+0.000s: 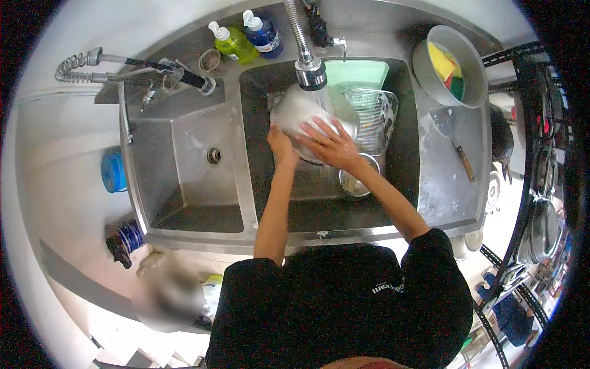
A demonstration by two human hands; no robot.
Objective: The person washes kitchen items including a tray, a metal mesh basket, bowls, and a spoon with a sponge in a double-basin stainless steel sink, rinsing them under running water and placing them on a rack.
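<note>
Under the running faucet (311,74), a silver metal bowl (294,112) is tilted in the right-hand sink basin, its rounded side facing up. My left hand (282,144) grips the bowl's near left edge, fingers partly hidden behind it. With fingers spread, my right hand (332,145) lies flat on the bowl's wet surface. Water runs down onto the bowl just beyond those fingers. Beneath my right wrist sits a round metal container (360,184). A wire mesh basket (372,117) and a pale green plastic tray (362,72) lie behind, partly covered by the bowl.
Soap pump bottles, one green (237,47) and one blue (264,40), stand on the back ledge. At right are a grey basin (473,67) holding sponges and a spatula (462,158) on the drainboard. The left basin (209,190) has a second, coiled spray faucet (196,81) above it.
</note>
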